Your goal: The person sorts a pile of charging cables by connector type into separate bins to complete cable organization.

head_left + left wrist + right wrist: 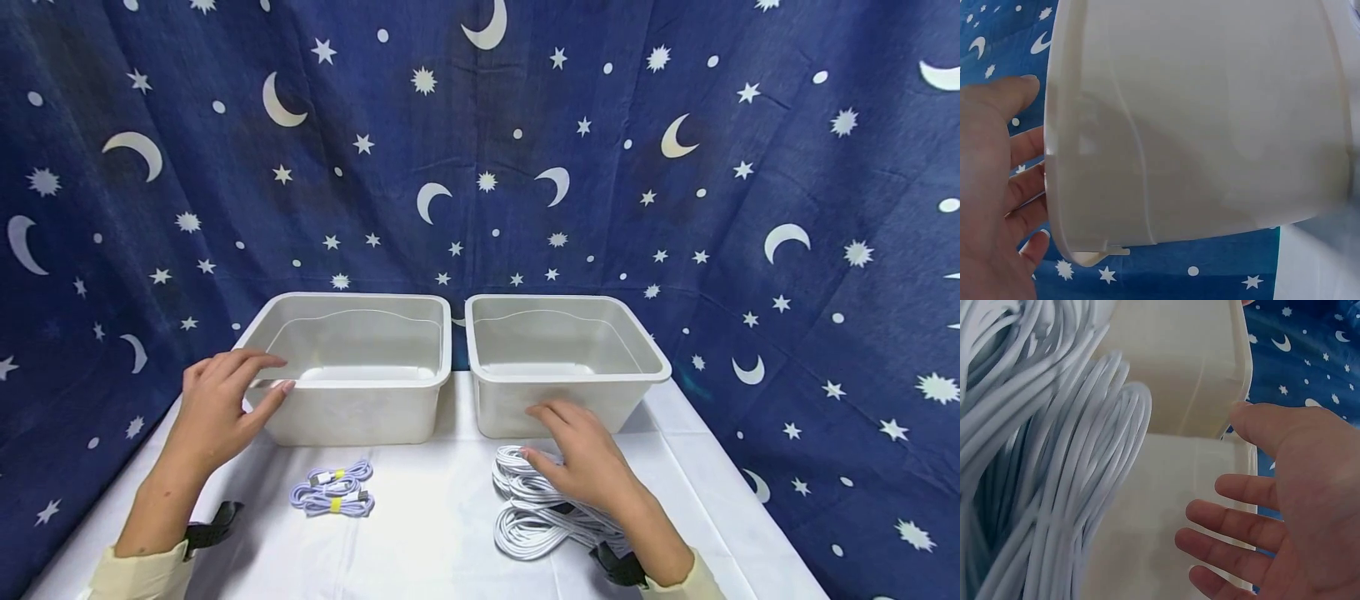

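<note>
My left hand (217,408) is at the front left corner of the left light-grey plastic bin (360,417), thumb and fingers spread apart. In the left wrist view, its fingers lie beside the bin's rim (1054,175); I cannot tell whether they touch it. Over the coiled white cable (525,533), before the right plastic bin (510,408), hovers my right hand (581,454). Its fingers are spread and hold nothing, as the right wrist view shows, with the white cable loops beside them. Two lilac USB cable bundles (330,492) with yellow ties lie before the left bin.
Both bins stand side by side at the back of a white-covered table (427,533), and the visible insides show no contents. A dark blue curtain (480,150) with moons and stars hangs behind and on both sides. Each wrist wears a black strap (213,527).
</note>
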### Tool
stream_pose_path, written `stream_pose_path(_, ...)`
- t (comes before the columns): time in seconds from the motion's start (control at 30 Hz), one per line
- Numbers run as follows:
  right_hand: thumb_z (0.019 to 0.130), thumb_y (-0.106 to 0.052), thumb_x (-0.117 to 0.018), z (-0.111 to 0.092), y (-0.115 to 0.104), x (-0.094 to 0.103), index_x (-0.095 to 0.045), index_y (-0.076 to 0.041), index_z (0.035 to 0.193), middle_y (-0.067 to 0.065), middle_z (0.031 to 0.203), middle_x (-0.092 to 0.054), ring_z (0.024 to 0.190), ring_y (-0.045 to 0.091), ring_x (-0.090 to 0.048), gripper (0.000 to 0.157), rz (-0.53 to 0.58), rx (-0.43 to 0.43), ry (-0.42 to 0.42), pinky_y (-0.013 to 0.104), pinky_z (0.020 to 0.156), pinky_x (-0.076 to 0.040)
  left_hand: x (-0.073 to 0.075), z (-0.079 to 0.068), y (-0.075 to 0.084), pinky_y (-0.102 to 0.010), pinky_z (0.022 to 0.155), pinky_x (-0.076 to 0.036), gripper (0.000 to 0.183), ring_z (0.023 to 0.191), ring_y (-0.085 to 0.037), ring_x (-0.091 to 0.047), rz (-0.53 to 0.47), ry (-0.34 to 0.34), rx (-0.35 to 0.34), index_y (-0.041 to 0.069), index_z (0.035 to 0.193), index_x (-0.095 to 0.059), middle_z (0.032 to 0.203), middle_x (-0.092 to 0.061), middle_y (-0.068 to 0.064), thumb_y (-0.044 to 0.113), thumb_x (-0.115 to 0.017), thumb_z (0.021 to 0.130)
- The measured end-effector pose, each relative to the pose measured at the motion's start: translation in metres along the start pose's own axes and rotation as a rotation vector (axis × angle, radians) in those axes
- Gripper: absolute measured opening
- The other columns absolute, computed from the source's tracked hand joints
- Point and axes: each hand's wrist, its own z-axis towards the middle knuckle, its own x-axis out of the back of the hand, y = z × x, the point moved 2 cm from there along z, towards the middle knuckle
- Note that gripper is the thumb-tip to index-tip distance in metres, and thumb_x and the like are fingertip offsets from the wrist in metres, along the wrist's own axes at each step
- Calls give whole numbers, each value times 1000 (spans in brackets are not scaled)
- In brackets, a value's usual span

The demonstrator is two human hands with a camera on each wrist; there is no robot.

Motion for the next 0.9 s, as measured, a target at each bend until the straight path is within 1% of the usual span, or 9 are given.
stream_pose_path(0.13, 90, -39, -83, 5, -7, -4, -70, -10, 132, 2, 124, -70, 117, 25, -67, 52, 22, 12, -8, 48, 101, -53, -1, 0, -1, -62, 94, -33, 33, 110, -35, -59, -14, 4, -13, 10, 112, -74, 112, -70, -8, 15, -87, 83)
stream_pose_path(0.33, 89, -38, -84, 12, -17, -11, -71, -10, 129, 1, 122, -70, 115, 24, -67, 51, 28, 57, -10, 47, 100, -53, -3, -2, -2, -62, 90, -34, 24, 107, -35, -60, -30, 5, -14, 13, 104, -76, 106, -71, -7, 14, -87, 83)
stream_pose_path(0.53, 90, -40, -83, 17, -27, -17, -70, -13, 130, 0, 123, -70, 117, 23, -67, 50, 21, 55, -40, 46, 102, -53, -3, -3, -2, -61, 88, -35, 23, 103, -33, -60, -26, 7, -24, 14, 101, -76, 102, -70, -5, 14, -88, 81)
stream_pose_path(0.63, 91, -40, -82, 20, -32, -19, -70, -14, 130, 0, 123, -70, 116, 22, -67, 49, 34, 56, -51, 45, 102, -53, -3, -3, -2, -60, 88, -35, 23, 102, -32, -60, -22, -2, -31, 14, 101, -76, 100, -70, -4, 14, -88, 82)
stream_pose_path(0.9, 92, -39, -82, 30, -46, -28, -70, -13, 129, -2, 120, -70, 111, 19, -67, 47, 66, 105, -66, 41, 96, -55, -5, -3, -1, -60, 88, -35, 21, 99, -31, -61, -20, -8, -28, 16, 99, -75, 99, -69, -3, 16, -88, 83)
